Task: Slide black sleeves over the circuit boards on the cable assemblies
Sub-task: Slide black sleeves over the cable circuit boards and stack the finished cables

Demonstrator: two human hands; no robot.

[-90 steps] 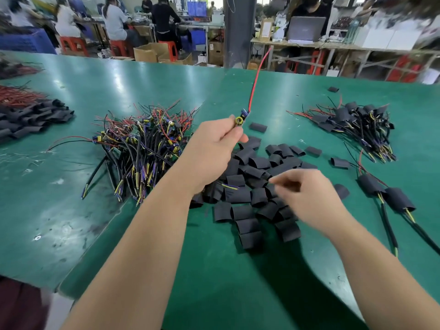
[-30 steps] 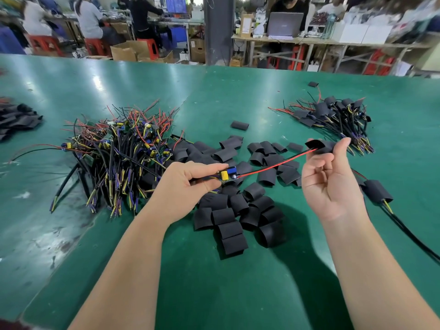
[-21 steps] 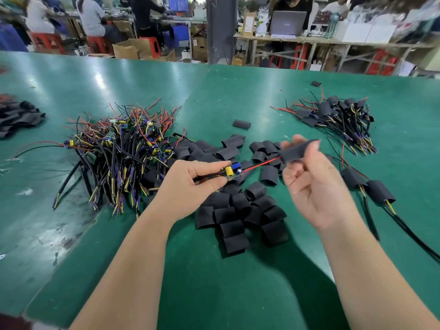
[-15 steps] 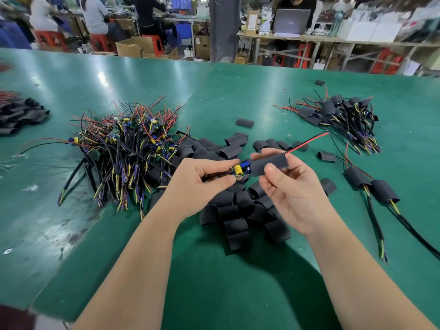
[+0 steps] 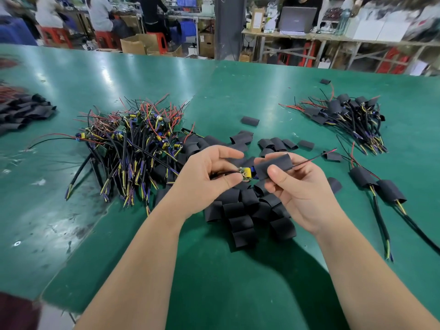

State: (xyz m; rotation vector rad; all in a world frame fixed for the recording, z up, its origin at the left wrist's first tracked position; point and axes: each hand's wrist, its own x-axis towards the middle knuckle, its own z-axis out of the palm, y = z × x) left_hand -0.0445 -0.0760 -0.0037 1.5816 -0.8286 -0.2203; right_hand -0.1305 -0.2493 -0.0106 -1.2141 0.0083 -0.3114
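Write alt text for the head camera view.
The left hand pinches a circuit board while the right hand holds a black sleeve on its red wire. Loose sleeves lie below on the green table, bare cables left, sleeved cables right.

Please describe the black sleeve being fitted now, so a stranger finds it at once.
Find the heap of loose black sleeves on the green table. Above it, the right hand pinches one sleeve. Only this one is lifted, with a red wire sticking out of it.
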